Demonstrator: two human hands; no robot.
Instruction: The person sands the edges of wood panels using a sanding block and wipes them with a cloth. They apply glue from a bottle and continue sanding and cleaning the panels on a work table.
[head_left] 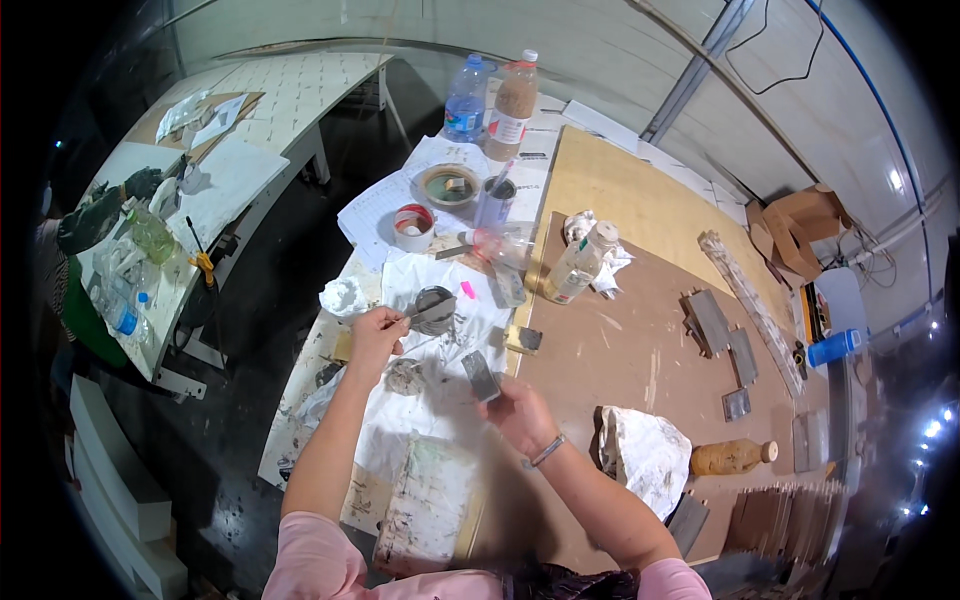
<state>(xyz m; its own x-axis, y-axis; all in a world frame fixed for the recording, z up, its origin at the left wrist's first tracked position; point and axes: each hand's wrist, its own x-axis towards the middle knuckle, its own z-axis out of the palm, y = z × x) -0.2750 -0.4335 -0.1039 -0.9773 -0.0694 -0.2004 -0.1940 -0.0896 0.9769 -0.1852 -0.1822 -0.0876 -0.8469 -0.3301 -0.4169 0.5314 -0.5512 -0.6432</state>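
My left hand [378, 332] is closed in a pinch on a thin grey tool. Its far end reaches over a round dish of dark grey material [436, 318]; I cannot make out its exact kind. Held up in the fingers of my right hand [522, 410] is a small grey rectangular block [480, 376], apart from the dish. Beneath the dish lies a stained white cloth [400, 275], with a second round grey-smeared dish [405, 377] nearer me. A yellow sponge-like block with a dark face [523, 340] sits just beyond my right hand.
A clear bottle [580, 265], tape rolls [413, 228] and a tall cup [494, 203] stand farther back. On the brown board [625, 360] lie grey blocks [708, 322], a white cloth [645, 460] and an amber bottle [730, 458]. Another table [250, 150] stands left across a gap.
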